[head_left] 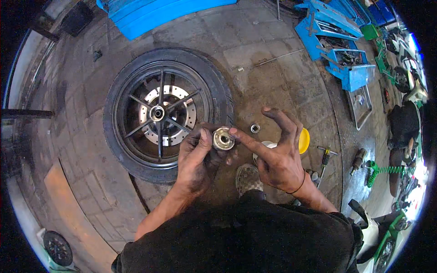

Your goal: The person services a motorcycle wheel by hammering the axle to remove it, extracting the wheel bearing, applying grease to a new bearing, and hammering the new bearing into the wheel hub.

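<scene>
Round metal bearing [223, 139] gripped in left hand [199, 159] fingertips, right hand [277, 157] spread wide — index fingertip touching its rim, wheel [166, 113] behind

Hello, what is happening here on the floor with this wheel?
A person crouches on a paved workshop floor. The left hand holds a small round metal bearing, and the right hand touches it with the index fingertip; both hands are dirty with grease. A motorcycle wheel with tyre and brake disc lies flat just beyond the hands. A second small metal ring lies on the floor, and a yellow lid sits behind the right hand.
</scene>
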`<state>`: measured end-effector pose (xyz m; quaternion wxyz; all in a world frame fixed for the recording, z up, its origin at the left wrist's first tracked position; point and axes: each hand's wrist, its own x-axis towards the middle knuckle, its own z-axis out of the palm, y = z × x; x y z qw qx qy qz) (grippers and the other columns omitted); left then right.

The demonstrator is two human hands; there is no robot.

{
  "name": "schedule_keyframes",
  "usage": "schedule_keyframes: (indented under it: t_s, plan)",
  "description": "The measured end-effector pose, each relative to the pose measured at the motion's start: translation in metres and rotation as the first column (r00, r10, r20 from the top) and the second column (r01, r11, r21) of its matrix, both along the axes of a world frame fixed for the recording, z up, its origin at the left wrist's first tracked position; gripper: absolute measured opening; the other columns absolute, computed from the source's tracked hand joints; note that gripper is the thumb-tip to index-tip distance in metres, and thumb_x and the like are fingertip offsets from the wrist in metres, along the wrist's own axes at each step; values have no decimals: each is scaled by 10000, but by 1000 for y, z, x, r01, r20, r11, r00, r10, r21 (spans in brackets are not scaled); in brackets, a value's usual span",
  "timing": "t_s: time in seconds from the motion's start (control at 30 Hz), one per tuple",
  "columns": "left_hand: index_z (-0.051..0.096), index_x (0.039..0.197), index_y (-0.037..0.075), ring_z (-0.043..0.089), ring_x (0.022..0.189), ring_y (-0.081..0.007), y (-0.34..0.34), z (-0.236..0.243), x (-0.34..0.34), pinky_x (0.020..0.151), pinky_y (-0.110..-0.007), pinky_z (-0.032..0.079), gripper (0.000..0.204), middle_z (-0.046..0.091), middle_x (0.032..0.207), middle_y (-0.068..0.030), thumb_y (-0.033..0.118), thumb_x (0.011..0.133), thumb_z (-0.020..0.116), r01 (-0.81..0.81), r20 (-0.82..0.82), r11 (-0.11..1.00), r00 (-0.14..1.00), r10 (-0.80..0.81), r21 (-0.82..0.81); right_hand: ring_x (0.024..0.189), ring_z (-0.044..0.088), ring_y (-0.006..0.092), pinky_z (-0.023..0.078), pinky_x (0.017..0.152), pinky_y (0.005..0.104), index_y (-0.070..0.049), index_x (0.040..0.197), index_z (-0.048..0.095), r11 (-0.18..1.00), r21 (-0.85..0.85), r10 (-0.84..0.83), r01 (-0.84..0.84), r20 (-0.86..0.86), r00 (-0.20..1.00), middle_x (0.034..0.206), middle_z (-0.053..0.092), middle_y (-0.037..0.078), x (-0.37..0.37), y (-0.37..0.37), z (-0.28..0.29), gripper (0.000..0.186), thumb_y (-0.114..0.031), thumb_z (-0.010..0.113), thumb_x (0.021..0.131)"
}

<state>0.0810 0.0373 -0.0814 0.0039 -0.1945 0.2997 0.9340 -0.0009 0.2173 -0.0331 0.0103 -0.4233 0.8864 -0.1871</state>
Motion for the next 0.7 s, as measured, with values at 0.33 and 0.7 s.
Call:
schedule_keyframes:
  t_s: [0.33, 0.7]
  plan:
    - [581, 1126, -30, 665, 794, -189, 1, -1, -3, 669, -314, 530, 437, 677, 964, -114, 385, 989, 595, -35, -31, 989, 999, 31, -145, 1242, 366, 352, 310, 1075, 519, -349, 1334, 625, 996, -83, -22, 14, -97, 995, 1411, 447, 90, 1, 4, 1, 751, -62, 632, 640]
    - [600, 1071, -1, 633, 866, -139, 5, 6, -7, 757, -321, 537, 315, 662, 964, -59, 284, 959, 675, -216, -30, 861, 973, 227, -460, 1247, 343, 299, 301, 1078, 517, -329, 1316, 635, 986, 149, 139, -79, -452, 881, 1399, 447, 36, -3, -7, -11, 601, -230, 661, 724]
